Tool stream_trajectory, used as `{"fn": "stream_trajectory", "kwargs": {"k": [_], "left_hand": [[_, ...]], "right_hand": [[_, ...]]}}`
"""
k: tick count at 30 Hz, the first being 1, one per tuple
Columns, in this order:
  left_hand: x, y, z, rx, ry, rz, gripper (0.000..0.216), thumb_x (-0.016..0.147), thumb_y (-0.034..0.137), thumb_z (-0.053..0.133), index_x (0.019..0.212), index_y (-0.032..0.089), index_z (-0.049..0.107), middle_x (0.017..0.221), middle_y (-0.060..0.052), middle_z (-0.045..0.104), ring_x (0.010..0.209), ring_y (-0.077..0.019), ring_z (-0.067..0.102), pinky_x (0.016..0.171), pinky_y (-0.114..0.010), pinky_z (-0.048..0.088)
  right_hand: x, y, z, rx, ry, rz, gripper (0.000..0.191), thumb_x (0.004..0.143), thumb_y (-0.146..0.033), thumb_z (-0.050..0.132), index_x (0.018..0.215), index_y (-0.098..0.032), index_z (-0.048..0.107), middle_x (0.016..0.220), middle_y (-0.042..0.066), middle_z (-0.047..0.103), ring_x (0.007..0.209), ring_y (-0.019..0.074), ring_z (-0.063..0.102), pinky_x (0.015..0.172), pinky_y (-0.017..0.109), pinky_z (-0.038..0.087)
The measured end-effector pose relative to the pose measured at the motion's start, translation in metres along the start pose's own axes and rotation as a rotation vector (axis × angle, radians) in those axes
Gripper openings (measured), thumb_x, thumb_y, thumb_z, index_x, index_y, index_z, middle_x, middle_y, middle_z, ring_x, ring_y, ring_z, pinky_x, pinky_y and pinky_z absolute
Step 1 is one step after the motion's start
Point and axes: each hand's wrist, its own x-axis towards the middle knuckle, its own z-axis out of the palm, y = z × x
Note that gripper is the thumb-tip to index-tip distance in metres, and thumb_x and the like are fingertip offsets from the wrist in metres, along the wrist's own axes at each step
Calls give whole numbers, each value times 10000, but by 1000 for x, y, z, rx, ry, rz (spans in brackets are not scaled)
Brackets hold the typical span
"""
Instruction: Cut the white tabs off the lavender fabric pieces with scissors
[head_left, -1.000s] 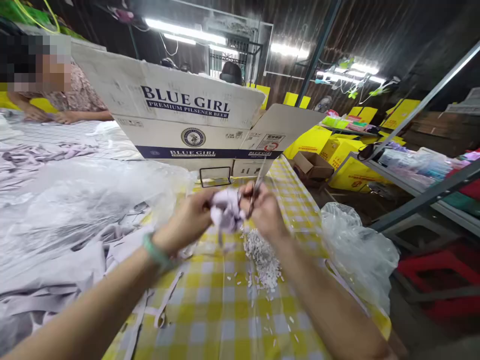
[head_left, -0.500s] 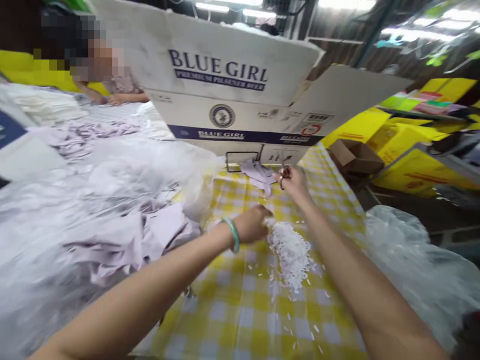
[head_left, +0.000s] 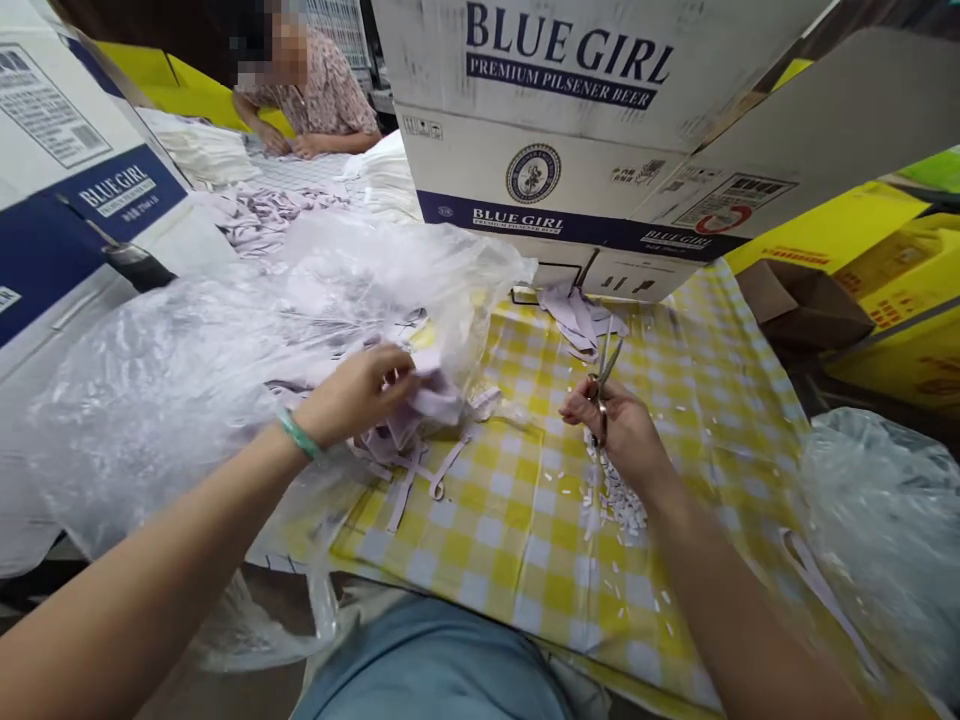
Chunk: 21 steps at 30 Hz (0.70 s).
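My left hand (head_left: 360,395), a green bangle at its wrist, has its fingers curled on a lavender fabric piece (head_left: 439,400) at the edge of a clear plastic bag (head_left: 247,300). Narrow lavender straps (head_left: 405,490) trail from that fabric onto the checked cloth. In my right hand (head_left: 628,430) is a pair of scissors (head_left: 604,378), its blades pointing away from me and slightly apart. Small white snippets (head_left: 622,505) lie in a heap beneath and beside this hand, partly covered by it. Farther back, more lavender fabric (head_left: 571,315) rests against a carton.
A tall white Blue Girl carton (head_left: 525,170) stands at the back of the yellow checked tablecloth (head_left: 480,560). Another carton (head_left: 112,190) is at left. A plastic bag (head_left: 885,520) and a loose strap (head_left: 832,600) lie at right. Behind, a person (head_left: 330,100) sits near stacked white cloth.
My left hand has gone from the white snippets leftward to the lavender fabric. The scissors remain in my right hand, which is now by the snippets. The view has tilted down and turned left.
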Motion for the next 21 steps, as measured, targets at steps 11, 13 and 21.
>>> {"fn": "stream_trajectory", "kwargs": {"k": [11,13,21], "left_hand": [[6,107,-50,-822,196,150,121,939,291,557,874,192,536,716,30,480,562,-78,481,510,-193,377],[12,98,-42,-821,177,106,165,943,338,561,869,194,534,689,37,469,543,-74,443,496,-192,342],[19,31,10,-6,291,-78,62,832,124,565,876,164,582,740,-25,521,754,-213,529,793,-362,446]], "right_hand": [[-28,3,85,202,-158,-91,449,641,-317,833,864,-257,448,863,-39,537,784,134,561,720,265,502],[-42,12,90,181,-131,-18,372,713,-368,774,858,-252,452,748,-59,455,622,103,461,581,230,440],[-105,41,48,93,76,80,348,756,-394,763,865,-236,473,750,-45,483,672,117,474,624,237,417]]}}
